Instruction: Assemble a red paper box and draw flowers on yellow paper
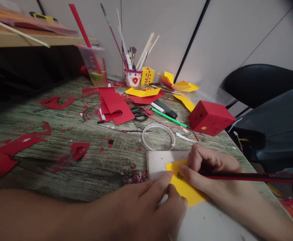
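Note:
A yellow piece of paper (pixel 193 197) lies on a white board (pixel 204 221) at the table's near right. A small dark drawn outline shows near the paper's upper middle. My left hand (pixel 159 204) holds the paper down along its left edge, index finger stretched and the others bent. In my right hand (pixel 207 164) a red and black striped pencil (pixel 249 177) is gripped, its shaft pointing off to the right. The pencil's tip is hidden behind the fingers, close to the drawing.
Beyond the board lie a roll of tape (pixel 143 137), a green pen (pixel 169 117), black scissors (pixel 140 116) and a red paper box (pixel 210 117). Red paper scraps (pixel 79 150) litter the left. A decorated brush cup (pixel 133 78) and a plastic drink cup (pixel 95 67) stand behind.

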